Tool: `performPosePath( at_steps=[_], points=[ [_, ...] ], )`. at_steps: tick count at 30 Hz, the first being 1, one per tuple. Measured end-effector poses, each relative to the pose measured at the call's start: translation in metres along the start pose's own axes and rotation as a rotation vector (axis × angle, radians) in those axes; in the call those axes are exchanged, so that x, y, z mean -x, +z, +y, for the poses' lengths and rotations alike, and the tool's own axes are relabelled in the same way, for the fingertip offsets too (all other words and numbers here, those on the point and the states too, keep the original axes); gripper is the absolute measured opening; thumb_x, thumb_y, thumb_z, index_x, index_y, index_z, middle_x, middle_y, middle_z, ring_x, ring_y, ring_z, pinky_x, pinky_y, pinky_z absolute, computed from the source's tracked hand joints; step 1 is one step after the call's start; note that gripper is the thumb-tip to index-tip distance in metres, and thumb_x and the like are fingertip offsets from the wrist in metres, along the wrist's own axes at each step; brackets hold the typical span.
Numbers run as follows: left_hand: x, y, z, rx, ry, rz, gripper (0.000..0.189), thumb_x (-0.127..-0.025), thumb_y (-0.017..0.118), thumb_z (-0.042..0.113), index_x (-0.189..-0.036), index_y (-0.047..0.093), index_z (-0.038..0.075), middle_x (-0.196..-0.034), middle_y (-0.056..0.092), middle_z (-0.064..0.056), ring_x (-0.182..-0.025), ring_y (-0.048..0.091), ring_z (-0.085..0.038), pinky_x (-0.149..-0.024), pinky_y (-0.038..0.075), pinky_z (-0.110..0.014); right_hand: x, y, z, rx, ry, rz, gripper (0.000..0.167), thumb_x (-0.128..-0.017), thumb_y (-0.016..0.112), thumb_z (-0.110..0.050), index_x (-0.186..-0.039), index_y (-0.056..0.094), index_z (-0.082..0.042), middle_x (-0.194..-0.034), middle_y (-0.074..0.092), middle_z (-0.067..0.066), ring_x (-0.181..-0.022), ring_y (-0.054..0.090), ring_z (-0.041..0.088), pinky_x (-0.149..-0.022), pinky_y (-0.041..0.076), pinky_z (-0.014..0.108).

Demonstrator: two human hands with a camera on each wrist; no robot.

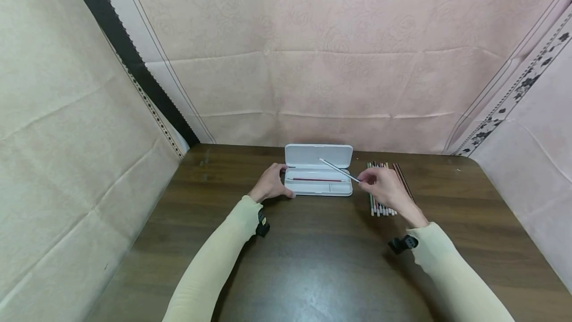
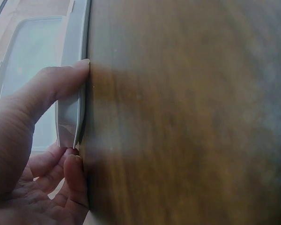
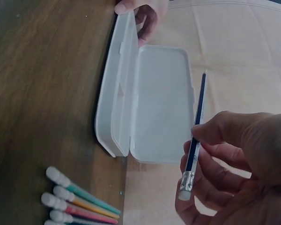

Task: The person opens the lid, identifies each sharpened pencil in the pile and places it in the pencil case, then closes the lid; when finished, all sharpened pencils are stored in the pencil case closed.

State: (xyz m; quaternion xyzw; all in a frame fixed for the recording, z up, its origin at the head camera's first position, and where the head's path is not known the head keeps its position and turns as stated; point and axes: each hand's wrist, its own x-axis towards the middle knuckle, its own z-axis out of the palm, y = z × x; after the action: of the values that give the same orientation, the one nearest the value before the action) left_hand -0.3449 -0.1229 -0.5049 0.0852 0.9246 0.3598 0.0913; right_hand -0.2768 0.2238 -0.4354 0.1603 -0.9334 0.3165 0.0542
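Note:
An open white pencil case (image 1: pixel 308 188) stands near the back of the table, its lid (image 1: pixel 319 155) tipped back. A red pencil (image 1: pixel 313 179) lies lengthwise inside the tray part. My left hand (image 1: pixel 270 183) grips the case's left end, thumb (image 2: pixel 68 77) along the front side and fingers curled around the short end. My right hand (image 1: pixel 385 187), just right of the case, pinches a dark blue and white striped pencil (image 3: pixel 198 112) between thumb and fingers. The white eraser end points back toward the right wrist camera. In the head view the pencil's tip overlaps the lid.
Under and beside the right hand lies a row of several coloured pencils (image 1: pixel 378 210) with white eraser ends. A few dark reddish pencils (image 1: pixel 403 181) lie just right of them. Behind the brown wooden table (image 1: pixel 304 252) hangs a pale cloth (image 1: pixel 321 88), with more cloth on both sides.

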Motion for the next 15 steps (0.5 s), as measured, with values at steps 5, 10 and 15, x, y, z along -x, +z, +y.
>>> performPosePath(
  at_steps=[5, 10, 15],
  points=[
    [0.001, 0.0, 0.0, -0.003, 0.0, -0.004, 0.095, -0.077, 0.1, 0.024, -0.157, 0.052, 0.007, -0.164, 0.05, -0.016, -0.149, 0.051, -0.035, -0.129, 0.043, -0.052, -0.019, 0.014, -0.002, 0.021, -0.067, -0.033, 0.01, -0.095, 0.074, 0.003, -0.103, 0.08, 0.004, -0.093, 0.078, 0.017, -0.084, 0.068, 0.023, -0.074, 0.052, 0.029],
    [0.001, 0.0, -0.001, -0.003, -0.003, 0.003, 0.095, -0.077, 0.1, 0.025, -0.158, 0.052, 0.008, -0.165, 0.05, -0.016, -0.15, 0.051, -0.035, -0.129, 0.043, -0.052, -0.038, 0.03, -0.002, 0.055, -0.103, -0.084, 0.007, -0.097, 0.073, 0.002, -0.101, 0.079, 0.002, -0.094, 0.076, 0.015, -0.08, 0.065, 0.021, -0.071, 0.052, 0.03],
    [0.0, 0.001, 0.0, -0.003, 0.001, 0.006, 0.096, -0.077, 0.1, 0.025, -0.157, 0.052, 0.007, -0.164, 0.05, -0.016, -0.15, 0.051, -0.035, -0.128, 0.043, -0.052, -0.053, 0.045, 0.003, 0.071, -0.1, -0.14, 0.009, -0.101, 0.072, 0.001, -0.102, 0.08, 0.001, -0.095, 0.076, 0.013, -0.079, 0.062, 0.019, -0.072, 0.055, 0.033]
  ],
)
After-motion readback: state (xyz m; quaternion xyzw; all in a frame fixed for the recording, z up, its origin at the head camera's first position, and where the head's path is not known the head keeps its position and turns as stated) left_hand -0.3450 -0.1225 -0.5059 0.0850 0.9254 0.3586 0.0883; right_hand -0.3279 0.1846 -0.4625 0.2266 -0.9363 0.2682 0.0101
